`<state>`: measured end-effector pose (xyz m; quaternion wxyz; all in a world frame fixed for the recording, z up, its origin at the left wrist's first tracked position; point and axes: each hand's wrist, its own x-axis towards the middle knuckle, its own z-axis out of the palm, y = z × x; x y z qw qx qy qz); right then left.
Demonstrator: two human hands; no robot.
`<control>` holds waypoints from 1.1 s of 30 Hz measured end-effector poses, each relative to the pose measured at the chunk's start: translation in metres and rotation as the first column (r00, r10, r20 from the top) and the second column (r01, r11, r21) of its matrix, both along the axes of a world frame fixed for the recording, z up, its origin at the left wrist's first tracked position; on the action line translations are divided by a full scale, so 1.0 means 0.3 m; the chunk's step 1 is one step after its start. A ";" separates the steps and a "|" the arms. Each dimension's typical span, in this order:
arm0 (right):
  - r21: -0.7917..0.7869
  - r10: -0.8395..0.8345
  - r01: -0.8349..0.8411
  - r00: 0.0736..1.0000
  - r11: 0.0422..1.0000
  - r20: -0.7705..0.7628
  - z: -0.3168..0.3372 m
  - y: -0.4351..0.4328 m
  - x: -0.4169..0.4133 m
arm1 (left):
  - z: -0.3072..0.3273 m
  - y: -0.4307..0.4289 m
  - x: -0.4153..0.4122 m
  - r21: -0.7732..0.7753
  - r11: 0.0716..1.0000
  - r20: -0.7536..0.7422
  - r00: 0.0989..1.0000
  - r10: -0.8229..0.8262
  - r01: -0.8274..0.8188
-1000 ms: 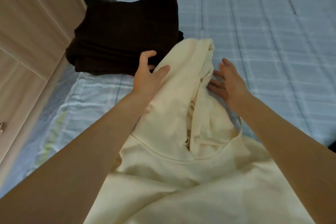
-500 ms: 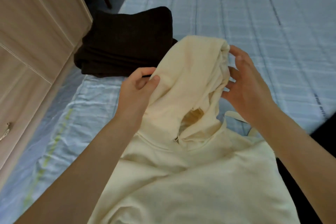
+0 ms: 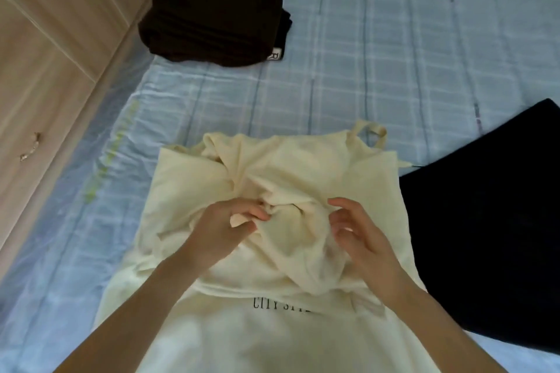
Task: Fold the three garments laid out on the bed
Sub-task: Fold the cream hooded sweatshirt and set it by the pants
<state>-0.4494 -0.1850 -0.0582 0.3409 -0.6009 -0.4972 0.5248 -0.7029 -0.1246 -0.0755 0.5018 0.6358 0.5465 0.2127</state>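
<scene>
"Three garments on the bed (image 3: 394, 54). How does the cream hoodie (image 3: 194, 191) lie?"

"Flat on the near middle of the sheet. Its long axis runs from the person straight up the bed, with the neck end far and the body towards the person. The hood (image 3: 303, 221) is turned down over the chest, just above the black printed lettering (image 3: 281, 303)."

"And the hands?"

"Both are at the bunched hood. The left hand (image 3: 221, 230) comes in from the lower left and pinches a fold of cream cloth between thumb and fingers. The right hand (image 3: 360, 236) has its fingers loosely curled with the tips at the cloth. Whether it grips, I cannot tell."

"The other two?"

"A dark brown garment (image 3: 218, 9) sits folded at the far left, beside the wooden wardrobe (image 3: 60, 39). A black garment (image 3: 485, 236) lies spread on the right, close against the hoodie's side."
</scene>
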 end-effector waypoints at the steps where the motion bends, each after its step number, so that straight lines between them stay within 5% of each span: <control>1: 0.049 -0.027 0.022 0.993 0.999 0.117 -0.010 -0.011 -0.001 | 0.003 -0.020 -0.012 0.066 0.997 -0.042 0.999 -0.028 0.031; 4: 0.314 -0.159 -0.010 0.847 0.950 0.508 -0.016 0.031 -0.012 | 0.051 -0.025 -0.016 0.334 0.943 -0.094 0.994 0.053 -0.019; 7: 0.320 -0.131 -0.059 0.831 0.945 0.540 -0.008 0.099 -0.093 | 0.073 0.008 0.074 0.519 0.854 -0.169 0.977 0.134 -0.028; 11: 0.190 -0.020 -0.157 0.718 0.969 0.696 -0.101 0.075 -0.141 | -0.045 -0.011 0.170 0.405 0.875 -0.565 0.825 0.011 0.266; 13: 0.068 0.111 -0.239 0.662 0.969 0.741 -0.161 0.007 -0.117 | -0.123 -0.076 0.155 0.331 0.879 -0.645 0.762 -0.054 0.343; 16: 0.045 0.167 -0.291 0.662 0.956 0.730 -0.201 -0.034 -0.088 | -0.153 -0.148 0.115 0.335 0.883 -0.544 0.833 -0.104 0.329; 19: 0.150 0.028 -0.146 0.800 0.978 0.600 -0.167 0.022 -0.072 | -0.108 -0.105 0.070 0.386 0.897 -0.306 0.947 -0.096 0.216; 25: 0.307 -0.228 0.065 0.816 0.949 0.531 -0.118 0.266 -0.008 | -0.023 0.178 -0.025 0.471 0.827 -0.209 0.872 0.442 -0.306; 30: 0.342 -0.126 -0.179 0.698 0.922 0.705 -0.103 0.437 0.008 | -0.063 0.347 -0.076 0.501 0.865 -0.403 0.895 0.192 0.040; 33: 0.177 0.092 -0.349 0.631 0.920 0.770 -0.092 0.568 0.046 | -0.099 0.448 -0.126 0.368 0.920 -0.513 0.854 0.083 0.132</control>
